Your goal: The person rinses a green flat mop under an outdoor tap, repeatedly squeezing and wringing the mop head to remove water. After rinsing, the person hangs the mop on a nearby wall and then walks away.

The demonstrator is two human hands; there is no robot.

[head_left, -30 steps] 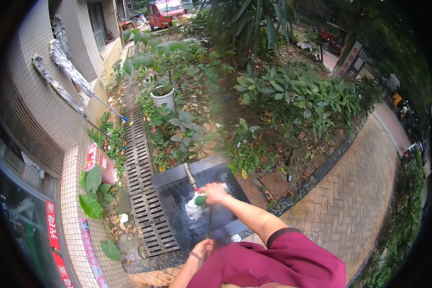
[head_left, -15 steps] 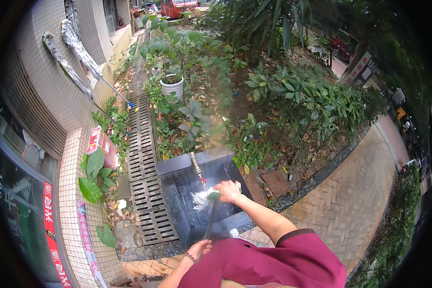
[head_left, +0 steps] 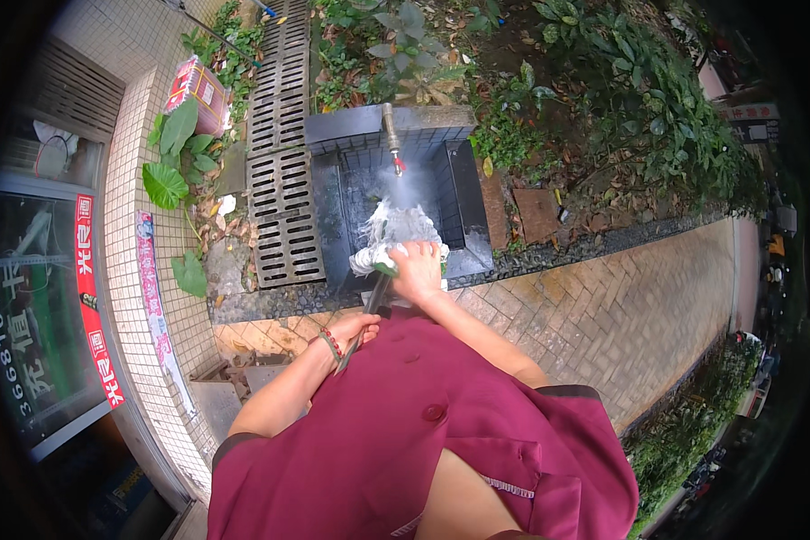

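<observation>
Outdoors, at a dark tiled basin (head_left: 465,193) set low against a planted bed. Holding 1 mop (head_left: 403,220) at 2 places, with its head over the near part of the basin and its white strands splayed toward the far side.

With the right-hand grip (head_left: 418,267): closed over the top of the mop head, on the strands next to a green collar (head_left: 387,267). Partly hidden there, so hard to tell exactly what lies under the fingers.

With the left-hand grip (head_left: 362,329): wrapped around the pole (head_left: 380,293), lower down and close to the maroon shirt (head_left: 396,396). At the left wrist, worn snugly: a beaded bracelet (head_left: 330,343). Angled from the mop head down and leftward, as to the pole.

Above the basin: a metal tap (head_left: 391,130) with a red part (head_left: 399,166) near its lower end. Below that, blurred: a pale spray of water (head_left: 407,191), reaching the strands.

To the left of the basin: slotted drain covers (head_left: 282,180), then a red and white box (head_left: 201,97) beside broad green leaves (head_left: 164,185), near a tiled ledge (head_left: 147,148). To the right: a flat brown slab (head_left: 535,214) on the soil, and nearer, brick paving (head_left: 594,310).
</observation>
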